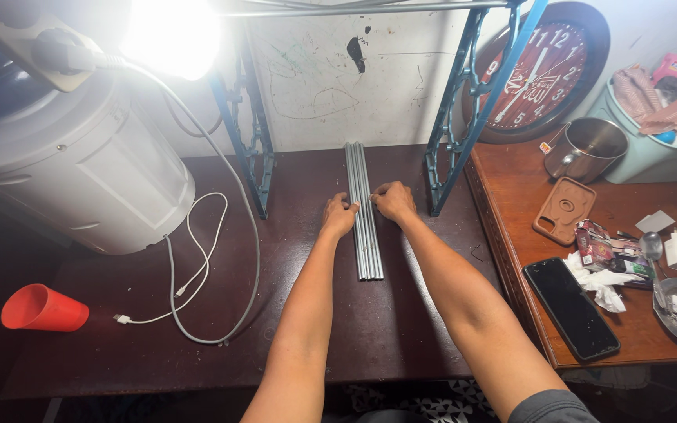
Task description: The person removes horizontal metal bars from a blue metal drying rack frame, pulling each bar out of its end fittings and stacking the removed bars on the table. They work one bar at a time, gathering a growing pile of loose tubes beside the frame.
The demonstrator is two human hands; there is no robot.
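A dark wooden table (401,329) stands against a scribbled white wall, and on it, between two blue metal frames (464,102), lies your bundle of grey metal rods (363,211), running straight away from you. Your left hand (339,215) presses against the bundle's left side, fingers curled. Your right hand (392,200) pinches the rods from their right side. Left of the rods a white cable (197,258) loops, and farther left lies an orange cup (41,308). Right of the rods, a black phone (571,307) lies on a brown side table.
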